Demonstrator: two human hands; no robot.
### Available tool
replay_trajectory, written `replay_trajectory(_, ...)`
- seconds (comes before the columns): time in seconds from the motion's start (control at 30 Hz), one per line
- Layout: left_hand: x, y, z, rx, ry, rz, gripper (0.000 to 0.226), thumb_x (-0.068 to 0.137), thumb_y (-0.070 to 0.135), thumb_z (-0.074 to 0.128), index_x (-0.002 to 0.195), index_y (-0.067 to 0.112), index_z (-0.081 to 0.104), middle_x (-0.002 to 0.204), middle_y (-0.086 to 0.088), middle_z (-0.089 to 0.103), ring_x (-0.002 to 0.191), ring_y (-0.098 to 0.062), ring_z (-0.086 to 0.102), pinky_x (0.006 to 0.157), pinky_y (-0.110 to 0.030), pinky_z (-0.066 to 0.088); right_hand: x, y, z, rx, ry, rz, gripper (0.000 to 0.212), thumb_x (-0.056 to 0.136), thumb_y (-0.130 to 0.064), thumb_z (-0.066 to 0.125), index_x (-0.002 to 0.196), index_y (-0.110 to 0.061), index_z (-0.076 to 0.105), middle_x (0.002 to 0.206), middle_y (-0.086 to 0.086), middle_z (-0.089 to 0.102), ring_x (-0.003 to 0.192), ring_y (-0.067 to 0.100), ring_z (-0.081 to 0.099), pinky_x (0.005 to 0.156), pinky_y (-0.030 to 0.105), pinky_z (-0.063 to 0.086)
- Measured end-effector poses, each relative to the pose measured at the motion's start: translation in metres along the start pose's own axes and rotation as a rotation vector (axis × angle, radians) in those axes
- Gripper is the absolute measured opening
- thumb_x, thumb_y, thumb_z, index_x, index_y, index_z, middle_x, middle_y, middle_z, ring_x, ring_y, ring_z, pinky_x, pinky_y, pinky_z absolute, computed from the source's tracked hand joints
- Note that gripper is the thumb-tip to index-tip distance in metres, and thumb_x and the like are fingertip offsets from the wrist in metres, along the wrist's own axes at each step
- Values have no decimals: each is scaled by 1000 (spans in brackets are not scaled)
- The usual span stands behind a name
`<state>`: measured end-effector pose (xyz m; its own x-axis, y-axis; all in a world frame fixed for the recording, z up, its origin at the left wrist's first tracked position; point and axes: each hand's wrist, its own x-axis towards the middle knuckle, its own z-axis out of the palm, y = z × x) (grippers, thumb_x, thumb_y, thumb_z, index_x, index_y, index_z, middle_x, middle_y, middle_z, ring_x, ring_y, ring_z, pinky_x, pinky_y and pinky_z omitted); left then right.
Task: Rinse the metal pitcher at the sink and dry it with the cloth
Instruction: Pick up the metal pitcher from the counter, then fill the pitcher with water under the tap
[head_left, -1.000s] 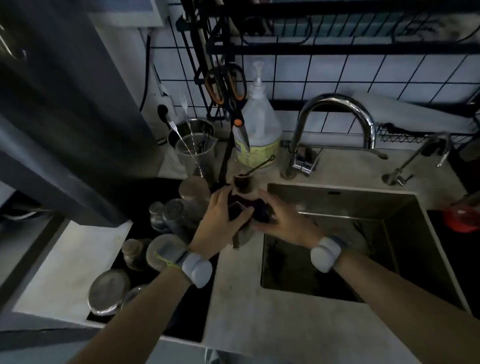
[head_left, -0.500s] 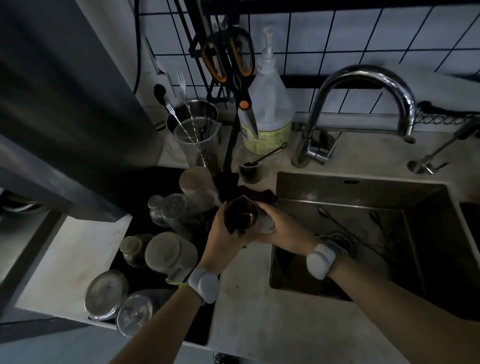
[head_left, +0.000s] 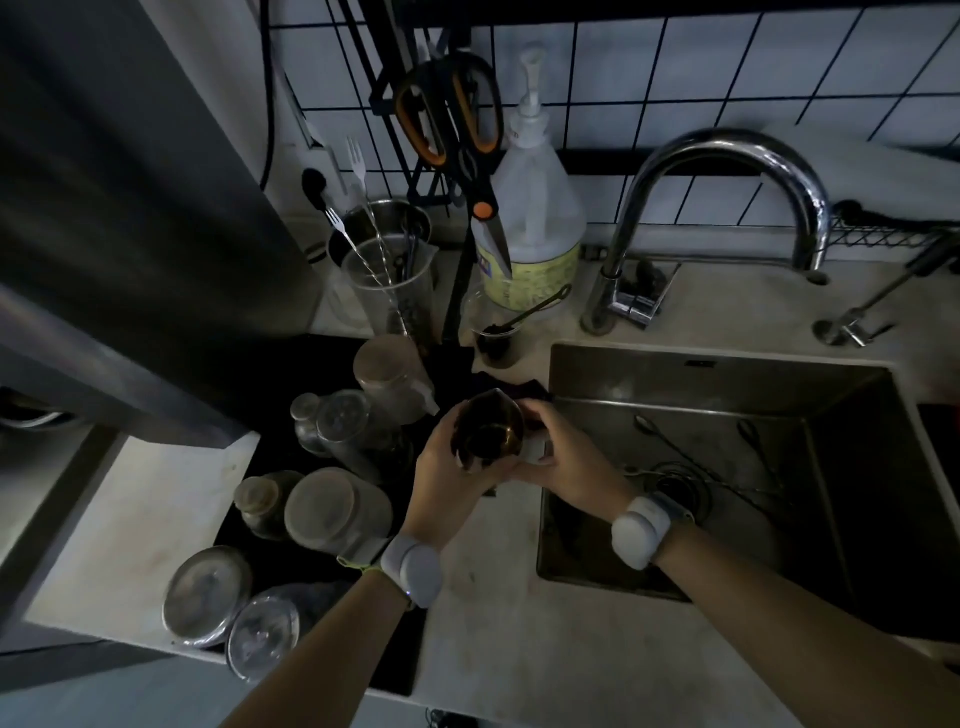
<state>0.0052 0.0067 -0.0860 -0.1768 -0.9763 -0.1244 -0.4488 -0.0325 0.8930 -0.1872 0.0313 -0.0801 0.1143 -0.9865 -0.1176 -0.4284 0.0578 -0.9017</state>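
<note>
Nearest the camera, two bare forearms with pale wristbands reach up from the lower edge toward the middle of the frame. There the left hand (head_left: 447, 467) wraps around the side of the small dark-looking metal pitcher (head_left: 488, 428), fingers curled over its rim, while the right hand (head_left: 563, 457) grasps its other side. The pitcher is held upright with its mouth facing the camera, above the pale counter just left of the steel sink basin (head_left: 727, 374), not over the bowl itself. A dark crumpled cloth (head_left: 511, 387) lies on the counter right behind the pitcher, at the sink's upper-left corner; neither hand appears to be holding it. Left of the hands, upturned glass and metal jars (head_left: 337, 509) crowd a black draining mat. Farther back, the curved chrome faucet (head_left: 727, 156) arches over the basin with no water visibly running, and a white pump bottle (head_left: 535, 208) and orange-handled scissors (head_left: 452, 104) stand against the tiled wall. Judging by this, the rinsing looks finished and the drying is at or near its end; the dim light hides whether the pitcher is dry, so perhaps only setting it down remains.
</note>
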Motion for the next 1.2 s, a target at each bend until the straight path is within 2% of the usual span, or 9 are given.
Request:
replay_trajectory(0.13,8,15,7,15,-65,50,88,76,37,91,151,26,47,141,11,60,132,-7,54,109,-29,48,-7,2,-16,45,33,-5,80,80,-41,80,147,-27,40,140,-16,52,126,3,56,101,37,56)
replay_trajectory(0.27,14,39,20,28,-110,86,70,71,44,89,127,57,49,118,42,60,115,23,52,92,-1,43,-15,7,-33,4,115,-50,88,77,-44,80,150,-18,40,144,3,53,127,14,57,105,35,53)
replay_trajectory(0.37,21,61,35,30,-146,102,69,70,43,91,124,53,50,111,41,61,108,26,52,88,-3,45,-20,11,-50,-18,187,-62,86,77,-30,86,149,-13,43,141,7,49,125,13,56,108,33,50)
replay_trajectory(0.47,32,82,55,19,-208,140,68,69,45,92,125,50,53,110,37,64,105,26,54,83,1,44,-26,16,-72,-45,294,-47,87,74,-27,88,147,-21,42,129,-10,43,118,1,51,106,26,45)
replay_trajectory(0.63,48,113,88,34,-261,224,71,70,41,92,132,30,58,115,26,63,104,21,56,86,0,43,-33,26,-103,-44,417,-46,88,71,-16,88,147,-18,43,127,-29,41,130,28,50,105,45,49)
replay_trajectory(0.77,55,135,114,66,-290,280,68,70,43,92,127,38,56,108,31,62,100,27,55,81,3,42,-41,34,-125,28,475,31,87,75,-18,83,135,-60,35,127,-22,58,115,-9,59,93,13,51)
replay_trajectory(0.83,57,144,124,73,-311,300,66,69,49,89,127,41,57,111,27,66,103,17,60,84,-3,44,-42,38,-134,32,493,75,88,76,-15,84,136,-55,35,121,-35,52,107,-17,58,83,-1,44)
replay_trajectory(1.03,70,160,147,59,-377,274,80,70,56,87,139,30,56,128,13,66,116,-5,60,90,-12,45,-40,46,-162,-13,511,149,90,73,-27,84,148,-32,34,113,-25,57,108,7,62,75,3,45)
replay_trajectory(1.2,83,174,160,30,-443,245,86,67,72,76,140,33,54,127,17,60,112,7,57,90,-7,43,-43,47,-179,17,559,177,92,61,-54,80,141,-44,36,103,-42,61,96,-17,63,72,1,49)
